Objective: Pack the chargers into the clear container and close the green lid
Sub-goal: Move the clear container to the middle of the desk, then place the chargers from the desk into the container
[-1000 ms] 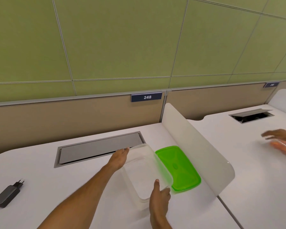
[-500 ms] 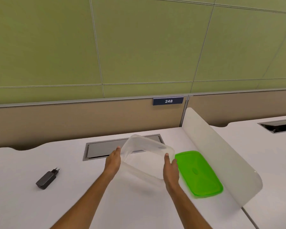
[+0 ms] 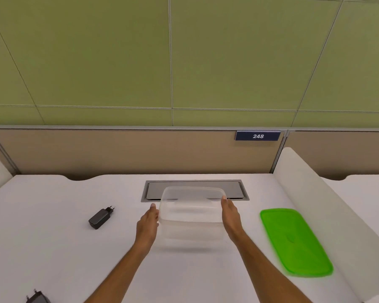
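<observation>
Clear container (image 3: 190, 212) held between both hands above the white desk (image 3: 53, 248), tilted so the open mouth faces the camera, a faint shadow on the desk beneath it. Left hand (image 3: 148, 224) pressed flat against the container's left wall, fingers straight and pointing away; right hand (image 3: 230, 215) likewise flat against the right wall, thumb tip at the upper rim. Empty inside, as far as the blurred plastic allows. Green lid (image 3: 294, 241) flat on the desk to the right of the container, apart from it, just beside the white divider panel (image 3: 328, 211). One black charger (image 3: 100, 218) on the desk well to the left, prongs pointing away toward the back; a second black charger (image 3: 36, 298) cut off by the bottom left edge. Grey cable hatch (image 3: 236, 190) set into the desk right behind the container. Blue number plate reading 248 (image 3: 258, 136) on the beige partition behind.
</observation>
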### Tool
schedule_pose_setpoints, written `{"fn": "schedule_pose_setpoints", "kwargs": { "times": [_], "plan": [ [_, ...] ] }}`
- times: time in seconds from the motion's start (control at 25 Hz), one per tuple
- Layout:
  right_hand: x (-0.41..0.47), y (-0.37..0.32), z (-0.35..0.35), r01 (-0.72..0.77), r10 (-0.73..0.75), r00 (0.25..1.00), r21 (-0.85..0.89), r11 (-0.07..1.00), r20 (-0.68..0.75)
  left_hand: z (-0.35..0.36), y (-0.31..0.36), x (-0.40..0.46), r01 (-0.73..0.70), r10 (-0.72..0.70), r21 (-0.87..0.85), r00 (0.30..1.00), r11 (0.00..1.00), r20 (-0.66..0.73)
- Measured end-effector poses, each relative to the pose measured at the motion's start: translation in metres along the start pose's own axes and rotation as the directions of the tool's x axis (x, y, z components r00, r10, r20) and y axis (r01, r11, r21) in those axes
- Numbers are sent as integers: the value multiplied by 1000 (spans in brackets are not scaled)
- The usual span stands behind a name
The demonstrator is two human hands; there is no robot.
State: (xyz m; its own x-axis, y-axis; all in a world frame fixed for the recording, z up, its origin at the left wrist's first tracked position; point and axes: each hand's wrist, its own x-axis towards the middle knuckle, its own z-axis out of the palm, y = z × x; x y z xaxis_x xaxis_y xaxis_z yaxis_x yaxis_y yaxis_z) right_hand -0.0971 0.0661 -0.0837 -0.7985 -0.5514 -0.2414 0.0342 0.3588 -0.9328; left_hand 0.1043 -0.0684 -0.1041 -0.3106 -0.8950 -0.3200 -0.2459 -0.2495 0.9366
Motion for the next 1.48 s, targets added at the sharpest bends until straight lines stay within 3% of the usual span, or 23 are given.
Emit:
{"fn": "schedule_pose_setpoints", "kwargs": {
  "times": [0.36, 0.92, 1.0, 1.12, 1.2, 1.32, 1.48],
  "plan": [
    [5, 12, 14, 88, -86, 995, -43, 995, 56, -10, -33, -2, 8, -8, 4, 1000, 1000, -4],
    [12, 37, 16, -14, 21, 996, -85, 996, 84, -11, -49, -10, 46, -43, -56, 998, 997, 55],
    [12, 34, 18, -9, 18, 999, -182, 983, 44, -11, -50, -12, 34, -33, -19, 998, 999, 58],
    [1, 26, 19, 99, -135, 990, -473, 876, -43, -15, -48, -22, -13, 10, 85, 1000, 996, 29],
    [-13, 21, 21, 254, -318, 948, -592, 765, -5, -21, -47, -28, -41, 41, 179, 999, 983, 5],
    [-38, 20, 29, 446, -458, 869, -695, 564, 185, -32, -52, -40, -80, 83, 349, 997, 934, 8],
    [-87, 21, 50, 645, -460, 754, -662, 381, 470, -45, -65, -52, -132, 142, 535, 990, 834, 24]
  ]
}}
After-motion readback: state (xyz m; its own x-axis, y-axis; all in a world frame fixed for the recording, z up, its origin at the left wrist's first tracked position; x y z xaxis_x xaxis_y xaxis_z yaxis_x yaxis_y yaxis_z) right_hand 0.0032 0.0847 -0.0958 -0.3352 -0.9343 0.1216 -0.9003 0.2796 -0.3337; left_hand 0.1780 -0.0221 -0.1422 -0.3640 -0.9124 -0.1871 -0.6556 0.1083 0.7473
